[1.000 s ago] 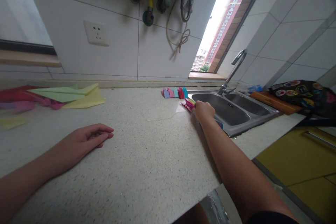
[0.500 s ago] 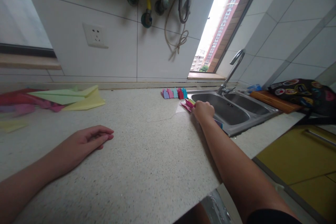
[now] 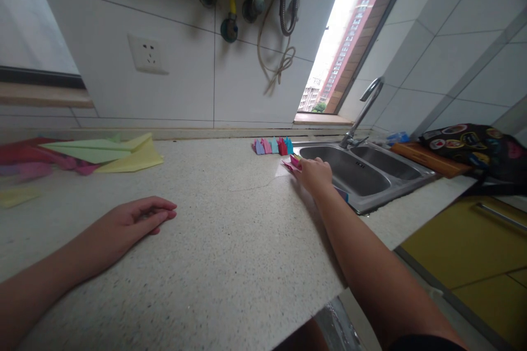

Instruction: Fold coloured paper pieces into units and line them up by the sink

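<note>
My left hand (image 3: 134, 225) rests on the counter with thumb and fingers drawn together, and nothing shows in them. At the sink's near left edge, my right hand (image 3: 316, 175) curls down over folded paper pieces. Pink folded paper (image 3: 293, 163) pokes out beside its fingers, with a bit of yellow-green. What the fingertips grip is hidden behind the hand. White paper (image 3: 281, 169) lies under the pink pieces. Behind them, along the back of the counter, stands a row of small folded paper figures (image 3: 272, 146) in purple, pink, light blue, red and teal.
A steel double sink (image 3: 356, 175) with a tap (image 3: 366, 104) lies to the right. Beyond it are a wooden board (image 3: 428, 159) and a black patterned bag (image 3: 477, 145). Larger folded papers (image 3: 127, 154) lie at the left. A thin thread-like line (image 3: 255, 187) crosses the counter (image 3: 214, 263).
My right hand has shifted slightly left and covers more of the pink and yellow-green paper. My left hand stays where it was on the counter.
</note>
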